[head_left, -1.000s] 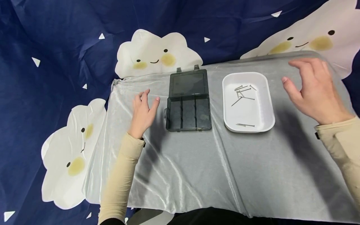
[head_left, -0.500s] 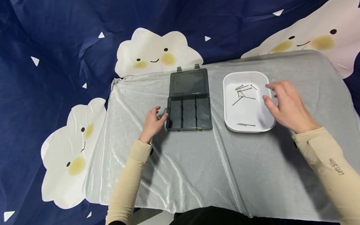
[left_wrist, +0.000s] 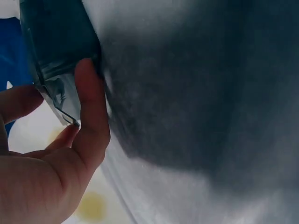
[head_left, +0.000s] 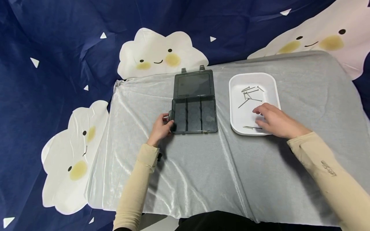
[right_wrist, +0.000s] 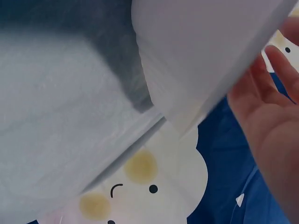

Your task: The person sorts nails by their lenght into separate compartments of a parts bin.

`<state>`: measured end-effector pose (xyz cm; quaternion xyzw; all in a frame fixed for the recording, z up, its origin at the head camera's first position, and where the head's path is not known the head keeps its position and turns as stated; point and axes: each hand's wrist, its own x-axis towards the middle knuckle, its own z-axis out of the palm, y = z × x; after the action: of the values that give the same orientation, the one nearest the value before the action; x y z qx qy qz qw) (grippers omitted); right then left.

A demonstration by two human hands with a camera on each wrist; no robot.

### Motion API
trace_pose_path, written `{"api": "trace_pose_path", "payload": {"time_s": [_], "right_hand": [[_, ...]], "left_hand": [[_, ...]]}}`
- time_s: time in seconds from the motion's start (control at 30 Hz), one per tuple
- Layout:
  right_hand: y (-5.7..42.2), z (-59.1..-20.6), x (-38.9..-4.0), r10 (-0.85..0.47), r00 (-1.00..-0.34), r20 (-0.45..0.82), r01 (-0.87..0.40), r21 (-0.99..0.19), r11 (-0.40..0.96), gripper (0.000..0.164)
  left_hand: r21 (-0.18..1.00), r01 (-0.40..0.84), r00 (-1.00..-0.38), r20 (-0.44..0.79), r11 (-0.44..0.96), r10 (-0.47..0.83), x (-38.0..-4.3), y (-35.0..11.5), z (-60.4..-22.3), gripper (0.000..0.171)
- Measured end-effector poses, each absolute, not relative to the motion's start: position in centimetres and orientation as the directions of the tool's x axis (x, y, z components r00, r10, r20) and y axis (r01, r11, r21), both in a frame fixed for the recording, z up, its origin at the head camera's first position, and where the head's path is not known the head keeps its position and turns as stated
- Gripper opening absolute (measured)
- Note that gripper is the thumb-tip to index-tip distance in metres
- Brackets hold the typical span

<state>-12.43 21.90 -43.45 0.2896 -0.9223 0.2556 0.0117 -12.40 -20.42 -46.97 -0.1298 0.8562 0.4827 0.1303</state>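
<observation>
A dark see-through compartment box (head_left: 193, 116) lies with its lid (head_left: 194, 84) swung back, its three compartments bare. My left hand (head_left: 160, 129) grips the box's left wall beside the handle; the left wrist view shows fingers (left_wrist: 91, 100) on both sides of that wall. Right of the box stands a white plastic tub (head_left: 240, 122) holding several long thin screws (head_left: 250, 93), most bunched toward the far end. Over the tub's right rim reaches my right hand (head_left: 274, 121), fingers loosely bent above a screw (head_left: 252, 127) near the front. Nothing shows between those fingers.
A grey velvety cloth (head_left: 199, 173) covers the table, with folds in front of the box. Behind it hangs a dark blue curtain (head_left: 231, 19) printed with white clouds (head_left: 162, 54).
My left hand has come in from the left and taken hold of the box's side. The right hand has swung left, from beyond the tub to over its inside.
</observation>
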Motion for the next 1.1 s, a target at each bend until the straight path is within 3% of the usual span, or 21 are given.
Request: {"api": "trace_pose_path", "payload": {"time_s": [0.23, 0.43, 1.1], "right_hand": [[21.4, -44.2, -13.0, -0.508, -0.861, -0.02, -0.445, -0.454, 0.772, 0.024], [21.1, -44.8, -13.6, -0.512, -0.846, -0.148, -0.401, -0.456, 0.794, 0.019], [20.2, -45.5, -14.7, -0.476, -0.837, -0.269, -0.337, -0.43, 0.837, 0.023]], "left_hand": [[0.823, -0.382, -0.922, -0.37, 0.42, -0.113, -12.7, -20.5, -47.3, 0.05], [0.855, -0.43, -0.902, -0.421, 0.292, -0.096, -12.7, -20.5, -47.2, 0.053], [0.87, -0.436, -0.9, -0.422, 0.229, -0.109, -12.4, -20.3, -47.2, 0.054]]}}
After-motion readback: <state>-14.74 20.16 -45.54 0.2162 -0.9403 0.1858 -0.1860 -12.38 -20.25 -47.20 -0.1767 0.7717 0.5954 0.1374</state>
